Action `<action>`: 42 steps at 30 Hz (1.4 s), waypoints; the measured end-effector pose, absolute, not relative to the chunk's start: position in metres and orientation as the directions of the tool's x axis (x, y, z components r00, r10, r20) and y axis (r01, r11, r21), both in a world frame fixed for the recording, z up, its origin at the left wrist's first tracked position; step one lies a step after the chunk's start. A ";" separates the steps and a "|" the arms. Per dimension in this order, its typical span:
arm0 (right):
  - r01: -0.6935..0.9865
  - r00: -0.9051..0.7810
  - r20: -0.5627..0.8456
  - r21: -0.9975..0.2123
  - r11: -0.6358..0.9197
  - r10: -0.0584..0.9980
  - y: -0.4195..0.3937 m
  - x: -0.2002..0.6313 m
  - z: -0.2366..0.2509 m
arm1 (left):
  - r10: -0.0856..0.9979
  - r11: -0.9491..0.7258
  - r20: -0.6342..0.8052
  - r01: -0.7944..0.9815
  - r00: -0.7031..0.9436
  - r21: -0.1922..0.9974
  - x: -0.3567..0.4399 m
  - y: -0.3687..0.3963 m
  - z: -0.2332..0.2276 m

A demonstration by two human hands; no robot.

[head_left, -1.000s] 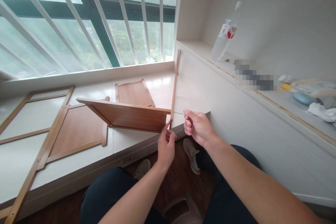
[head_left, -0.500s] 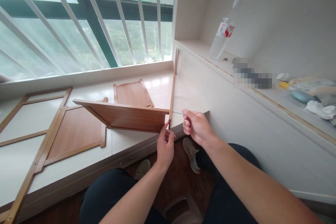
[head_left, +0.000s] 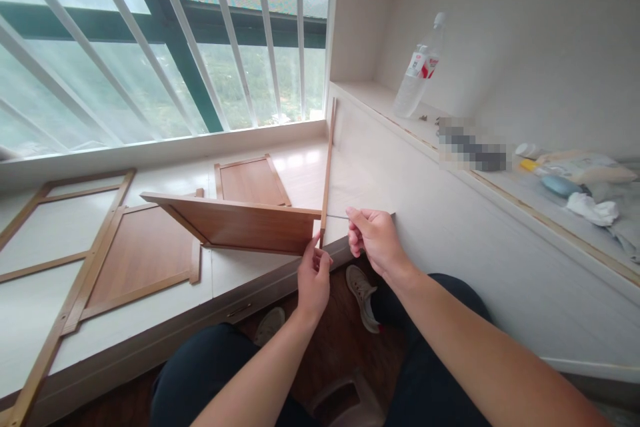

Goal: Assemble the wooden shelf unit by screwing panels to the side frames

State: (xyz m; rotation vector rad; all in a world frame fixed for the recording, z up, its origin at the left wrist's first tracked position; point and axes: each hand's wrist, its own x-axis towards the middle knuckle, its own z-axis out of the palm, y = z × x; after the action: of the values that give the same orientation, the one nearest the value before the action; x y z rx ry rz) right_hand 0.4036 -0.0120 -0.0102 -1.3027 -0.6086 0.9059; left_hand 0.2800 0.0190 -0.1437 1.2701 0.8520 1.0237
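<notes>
Brown wood-grain panel [head_left: 240,223] pinched at its corner by left hand [head_left: 314,277]; right hand [head_left: 376,240] fisted round thin metal tool [head_left: 336,217], apparently fastening upright wooden rail [head_left: 327,167]; next needs steady alignment.

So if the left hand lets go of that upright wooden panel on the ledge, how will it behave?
The wooden panel looks stiff: its edges stay straight. Standing on a thin edge, it would probably tip flat. The left hand steadies its corner with fingertips only, so it is likely light.
</notes>
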 end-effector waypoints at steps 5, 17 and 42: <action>-0.118 0.530 -0.030 -0.992 0.039 0.848 -0.012 0.409 -0.018 | 0.942 0.032 0.014 -0.129 0.337 0.991 0.280 0.018 -0.137; 0.280 0.465 0.243 -0.953 0.118 0.851 -0.015 0.419 -0.024 | 0.942 0.022 0.024 -0.131 0.335 0.991 0.281 0.018 -0.138; 0.195 0.473 0.105 -0.981 0.012 0.875 -0.013 0.423 -0.012 | 0.938 0.030 0.021 -0.142 0.346 0.989 0.281 0.018 -0.138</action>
State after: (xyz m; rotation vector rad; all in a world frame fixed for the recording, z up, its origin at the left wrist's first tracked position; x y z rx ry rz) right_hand 0.4232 -0.0131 -0.0119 -1.4938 -0.9823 0.6930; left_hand 0.2811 0.0176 -0.1385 1.2464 0.8460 1.0088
